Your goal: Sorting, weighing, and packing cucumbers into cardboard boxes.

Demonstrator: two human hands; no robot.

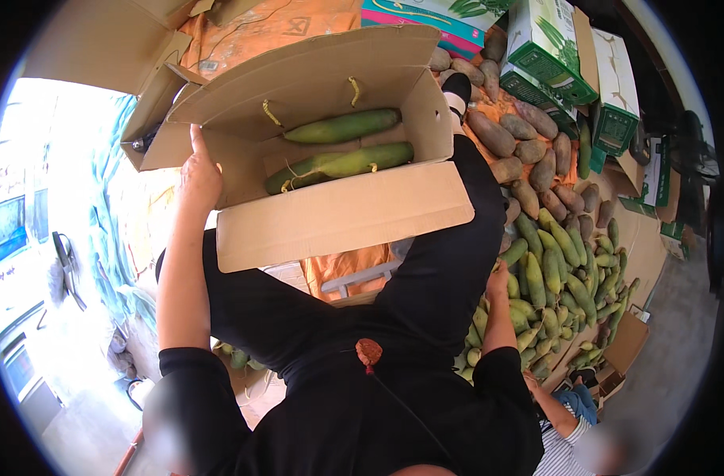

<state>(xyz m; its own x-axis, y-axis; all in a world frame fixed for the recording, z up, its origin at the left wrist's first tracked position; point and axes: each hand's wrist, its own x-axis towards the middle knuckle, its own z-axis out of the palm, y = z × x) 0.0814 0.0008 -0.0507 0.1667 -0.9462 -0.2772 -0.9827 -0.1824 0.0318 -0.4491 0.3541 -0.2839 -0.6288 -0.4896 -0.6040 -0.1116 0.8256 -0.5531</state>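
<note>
An open cardboard box point(346, 218) sits on my lap, its flaps folded out. Inside lie several green radishes point(342, 125), and yellow rope handles point(354, 91) poke through its walls. My left hand point(199, 176) grips the box's left wall, index finger stretched up along the edge. Down at my right side, my right hand point(497, 283) closes round a green radish point(514, 252) at the near edge of a big pile of green radishes point(572, 270). The fingers of that hand are partly hidden.
Reddish-brown root vegetables point(528, 151) lie beyond the pile on orange sheeting. Green-and-white cartons point(540, 51) stand at the far right; another open carton point(152, 119) adjoins my box at left. A co-worker in a striped shirt point(564, 440) is at lower right.
</note>
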